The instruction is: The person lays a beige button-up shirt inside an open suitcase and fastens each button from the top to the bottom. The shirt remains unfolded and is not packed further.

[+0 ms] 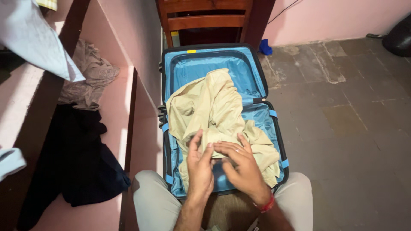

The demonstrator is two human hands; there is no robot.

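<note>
An open suitcase (pixel 257 75) with a blue lining lies on the floor between my knees. A crumpled cream garment (pixel 214 107) is spread across both halves of it. My left hand (pixel 199 167) and my right hand (pixel 240 164) rest side by side on the near edge of the garment, fingers spread and touching the cloth. The right wrist wears a red band. Neither hand grips the cloth that I can see.
A pink shelf unit (pixel 115 102) stands to the left, holding a dark garment (pixel 77 162) and a beige crumpled cloth (pixel 92 70). A light blue garment (pixel 34 38) hangs at the top left. A wooden chair (pixel 205 21) stands behind the suitcase. Stone floor tiles (pixel 351 119) lie on the right.
</note>
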